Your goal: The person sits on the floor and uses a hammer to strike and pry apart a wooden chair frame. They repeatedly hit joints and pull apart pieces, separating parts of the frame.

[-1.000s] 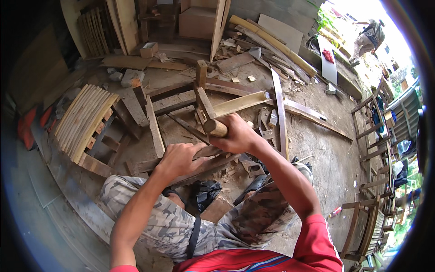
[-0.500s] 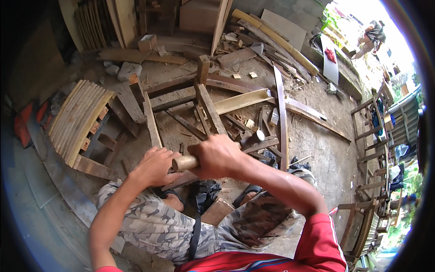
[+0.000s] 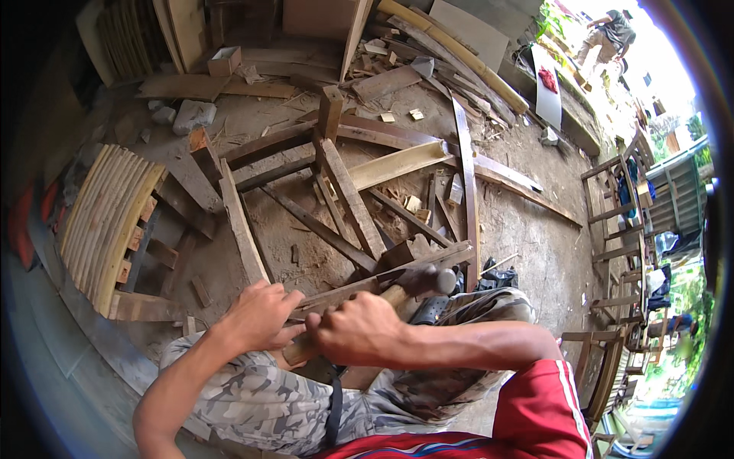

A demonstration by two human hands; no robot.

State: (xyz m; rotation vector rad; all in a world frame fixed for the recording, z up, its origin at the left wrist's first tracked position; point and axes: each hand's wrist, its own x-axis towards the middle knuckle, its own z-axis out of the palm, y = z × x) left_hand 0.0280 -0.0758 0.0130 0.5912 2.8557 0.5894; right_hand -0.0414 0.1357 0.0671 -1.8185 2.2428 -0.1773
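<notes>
Wood in both hands, low centre of the picture. Right hand (image 3: 359, 329) clenched on the handle of the hammer (image 3: 394, 297), metal head (image 3: 443, 281) out to the right, beside the rail (image 3: 352, 291). Left hand (image 3: 256, 317) grasping the rail near its left end, underside of that grip hidden. Compared with half a second ago, hammer lower and nearer the lap (image 3: 245, 398), rail now in plain sight, sloping up rightward. Probably repositioning rather than striking, so work at the rail judged unfinished. Just beyond, across the middle, bars of a timber frame (image 3: 353, 195); unclear whether fixed to the rail. At left, slatted seat (image 3: 115, 226); at right, more frames (image 3: 592, 336). Upper centre, yellow pole (image 3: 451, 52) beside scraps (image 3: 390, 83); upper right, another person (image 3: 616, 30).
</notes>
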